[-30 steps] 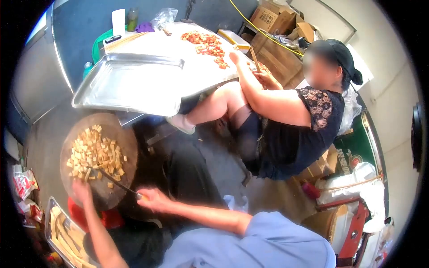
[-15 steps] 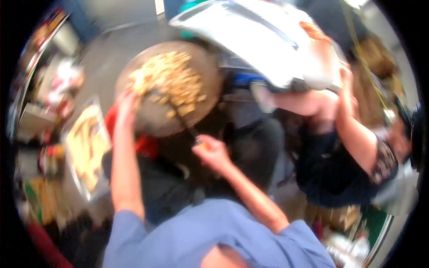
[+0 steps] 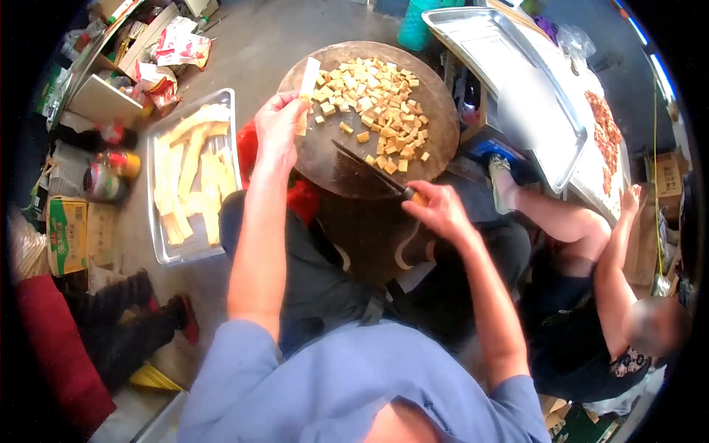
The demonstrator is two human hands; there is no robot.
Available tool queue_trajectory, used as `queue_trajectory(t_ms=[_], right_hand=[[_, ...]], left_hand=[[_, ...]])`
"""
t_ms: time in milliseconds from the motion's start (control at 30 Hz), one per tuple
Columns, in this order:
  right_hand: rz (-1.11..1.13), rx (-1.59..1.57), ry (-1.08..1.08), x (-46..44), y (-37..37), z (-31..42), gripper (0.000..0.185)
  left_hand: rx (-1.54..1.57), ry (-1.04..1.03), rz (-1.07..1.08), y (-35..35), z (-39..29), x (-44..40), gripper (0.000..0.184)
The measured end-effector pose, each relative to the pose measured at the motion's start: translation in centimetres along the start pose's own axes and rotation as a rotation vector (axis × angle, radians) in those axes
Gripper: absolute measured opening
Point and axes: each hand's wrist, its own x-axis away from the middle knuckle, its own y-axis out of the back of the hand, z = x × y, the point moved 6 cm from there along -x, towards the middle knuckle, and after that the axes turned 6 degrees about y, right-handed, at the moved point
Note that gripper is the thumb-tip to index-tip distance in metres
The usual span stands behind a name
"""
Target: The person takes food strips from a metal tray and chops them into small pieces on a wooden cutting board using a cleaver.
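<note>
My right hand (image 3: 440, 212) is wrapped round the handle of a knife (image 3: 371, 168); its dark blade points up and left over the round chopping board (image 3: 336, 177). At the board's left edge, my left hand (image 3: 278, 127) pinches a pale strip (image 3: 310, 75) that stands up past the fingertips. Many small yellow-brown cubes (image 3: 369, 92) are spread over the far and right part of the board. The blade's tip lies just below the nearest cubes, apart from my left hand. What the strip is made of I cannot tell.
To the left, a metal tray (image 3: 233, 133) holds long pale yellow strips (image 3: 190, 159). At the right, a person (image 3: 576, 317) sits by a table with a large metal tray (image 3: 480, 33) and reddish-brown pieces (image 3: 604, 136). A red sleeve (image 3: 59, 347) shows lower left, near boxes (image 3: 68, 235).
The view has shifted and sharpened, so the board sits further right and higher. The pale strip in my left hand now shows clearly. My right hand still grips the knife.
</note>
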Motion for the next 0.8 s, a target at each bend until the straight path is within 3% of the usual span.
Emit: queue_trajectory(t_ms=[133,400,467,600,700,800], right_hand=[[-0.012,0.041,-0.051,-3.9,2.1,-1.1,0.044],[-0.132,0.069,0.106,-9.9,2.9,-0.1,0.045],[-0.244,-0.057,0.078,-11.0,3.0,0.2,0.044],[-0.217,-0.487,-0.073,-10.7,1.8,-0.4,0.035],[-0.236,-0.637,-0.077,-8.3,0.9,-0.8,0.034],[-0.283,-0.767,-0.104,-4.6,-0.3,-0.6,0.036]], left_hand=[[-0.017,-0.02,-0.003,-0.2,-0.7,-0.1,0.013],[-0.039,0.0,0.005,-0.6,-0.7,-0.2,0.014],[-0.054,-0.001,0.024,-0.7,-0.5,-0.3,0.012],[-0.381,-0.014,0.111,-0.8,0.9,-0.2,0.009],[-0.719,-0.03,0.285,-1.5,3.8,-0.3,0.013],[-1.09,-0.061,0.31,-2.3,8.5,0.0,0.021]])
